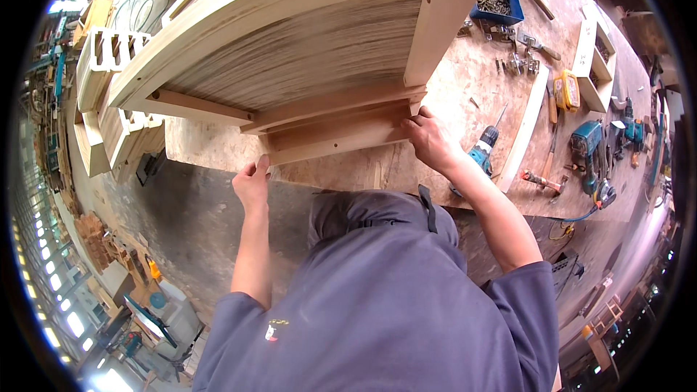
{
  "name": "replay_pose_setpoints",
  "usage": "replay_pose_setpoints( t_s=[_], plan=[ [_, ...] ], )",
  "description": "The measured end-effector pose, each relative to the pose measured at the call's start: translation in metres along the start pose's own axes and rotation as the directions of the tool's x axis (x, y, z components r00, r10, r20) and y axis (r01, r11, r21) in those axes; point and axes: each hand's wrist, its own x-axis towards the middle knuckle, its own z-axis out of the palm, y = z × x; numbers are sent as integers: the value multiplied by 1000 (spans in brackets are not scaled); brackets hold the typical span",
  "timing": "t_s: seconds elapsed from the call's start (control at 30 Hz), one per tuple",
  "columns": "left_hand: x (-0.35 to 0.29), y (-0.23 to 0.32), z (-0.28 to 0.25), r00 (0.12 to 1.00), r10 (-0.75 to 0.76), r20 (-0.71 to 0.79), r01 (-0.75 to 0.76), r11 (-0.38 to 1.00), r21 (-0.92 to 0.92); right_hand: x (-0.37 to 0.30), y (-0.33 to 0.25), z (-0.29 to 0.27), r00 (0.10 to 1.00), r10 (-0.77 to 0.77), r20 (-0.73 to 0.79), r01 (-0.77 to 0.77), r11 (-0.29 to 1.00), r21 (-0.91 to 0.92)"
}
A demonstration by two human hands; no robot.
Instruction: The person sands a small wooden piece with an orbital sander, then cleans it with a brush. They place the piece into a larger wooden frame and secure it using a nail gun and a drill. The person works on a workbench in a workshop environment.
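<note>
A pale wooden cabinet (305, 51) stands on the workbench in front of me, its streaked inner panel facing up toward me. At its near lower edge a shallow wooden drawer (337, 144) sticks partly out, with a small hole in its front board. My left hand (252, 183) pinches the drawer's left front corner between thumb and fingers. At the opposite end, my right hand (433, 139) has its fingers closed over the right corner, close to the cabinet's rail. The drawer's back part is hidden under the cabinet.
Right of the cabinet on the workbench (465, 94) lie a cordless drill (485, 147), a long wood strip (524, 131), a hammer (543, 181), a yellow box (566, 91) and metal hinges (519, 62). A blue bin (499, 0) holds screws. Slotted wooden pieces (109, 65) are stacked at left.
</note>
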Motion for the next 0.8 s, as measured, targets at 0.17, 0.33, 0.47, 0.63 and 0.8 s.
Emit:
replay_pose_setpoints(
  t_s=[0.17,0.33,0.47,0.63,0.8],
  plan=[
    [-32,62,23,552,827,102,-705,398,587,-5,6,10,1000,14,-27,-15,1000,-27],
    [-90,111,139,327,664,672,-938,314,146,-7,10,17,964,70,258,2,963,-271],
    [-84,102,189,226,591,774,-962,260,82,-5,13,10,998,24,63,-22,1000,-21],
    [-92,108,188,191,582,790,-976,199,89,-10,9,3,992,97,82,-92,994,-56],
    [-86,105,185,231,546,805,-973,148,178,-13,3,12,977,-24,-210,10,997,-72]
  ],
)
